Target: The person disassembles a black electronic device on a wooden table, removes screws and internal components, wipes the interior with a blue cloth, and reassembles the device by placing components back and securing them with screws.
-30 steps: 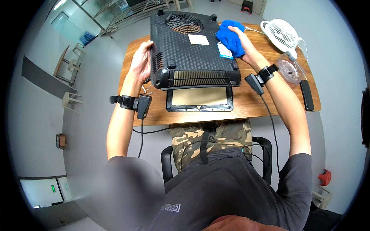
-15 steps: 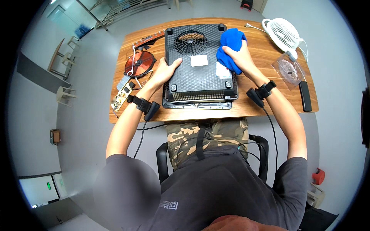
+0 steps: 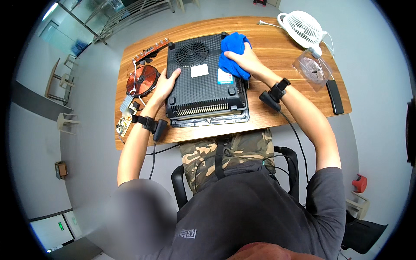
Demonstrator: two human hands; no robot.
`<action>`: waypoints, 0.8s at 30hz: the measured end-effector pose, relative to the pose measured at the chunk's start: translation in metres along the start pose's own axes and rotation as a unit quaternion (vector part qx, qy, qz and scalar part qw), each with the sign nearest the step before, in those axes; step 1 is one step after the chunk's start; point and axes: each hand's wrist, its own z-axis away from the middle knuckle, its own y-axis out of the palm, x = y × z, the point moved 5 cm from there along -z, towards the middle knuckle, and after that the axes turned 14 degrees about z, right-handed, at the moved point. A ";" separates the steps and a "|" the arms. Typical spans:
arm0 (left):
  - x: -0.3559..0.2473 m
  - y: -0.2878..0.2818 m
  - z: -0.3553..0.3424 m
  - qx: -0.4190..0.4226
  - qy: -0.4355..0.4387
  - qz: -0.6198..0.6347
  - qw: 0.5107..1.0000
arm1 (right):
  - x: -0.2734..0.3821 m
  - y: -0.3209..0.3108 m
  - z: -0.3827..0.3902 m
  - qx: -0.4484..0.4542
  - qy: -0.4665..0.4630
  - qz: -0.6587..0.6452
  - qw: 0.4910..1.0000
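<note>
In front of me lies a black plastic appliance casing (image 3: 203,93), bottom up, with a round vent grille, corner feet and stuck-on labels. It rests on a flat, dark-rimmed panel (image 3: 210,123) whose near edge sticks out. My left hand (image 3: 167,84) grips the casing's left side, thumb on top. A blue cloth (image 3: 234,54) is bunched in my right hand (image 3: 245,60), pressed on the casing's right side and partly hiding a blue-and-white label. Left of the casing lie a copper-coloured coil disc (image 3: 143,81) and a circuit board (image 3: 124,123).
An orange strip board (image 3: 151,50) and a black fan blade lie at the far left. On the right are a white fan (image 3: 303,28), a clear bag of small parts (image 3: 313,69) and a black bar-shaped object (image 3: 334,96). Cables hang from both wrist straps.
The whole view has shifted, so the table and casing sit further left in the picture. The blue cloth stays in my right hand on the casing, and my left hand keeps its grip.
</note>
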 end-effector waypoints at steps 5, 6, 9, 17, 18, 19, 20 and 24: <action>0.009 0.004 0.010 -0.024 0.037 -0.032 0.998 | 0.003 0.001 0.026 0.001 -0.029 0.096 0.995; 0.008 0.003 0.008 -0.035 0.045 -0.043 0.998 | 0.008 0.001 0.031 0.000 -0.038 0.137 0.990; 0.027 -0.005 -0.001 -0.028 0.081 -0.035 0.996 | 0.024 0.003 0.040 -0.017 -0.055 0.181 0.982; 0.020 -0.006 0.006 -0.073 0.120 -0.080 0.987 | 0.084 -0.026 0.006 -0.225 -0.152 0.213 0.938; 0.015 -0.003 0.008 -0.070 0.114 -0.076 0.988 | 0.084 -0.023 -0.005 -0.203 -0.152 0.240 0.937; 0.012 -0.002 0.012 -0.090 0.116 -0.097 0.984 | 0.080 -0.011 -0.013 -0.149 -0.158 0.289 0.932; 0.008 -0.001 0.015 -0.092 0.101 -0.109 0.985 | 0.067 0.005 -0.021 -0.095 -0.161 0.338 0.922; 0.004 -0.002 0.023 -0.107 0.067 -0.118 0.985 | 0.039 0.051 -0.027 0.042 -0.123 0.320 0.938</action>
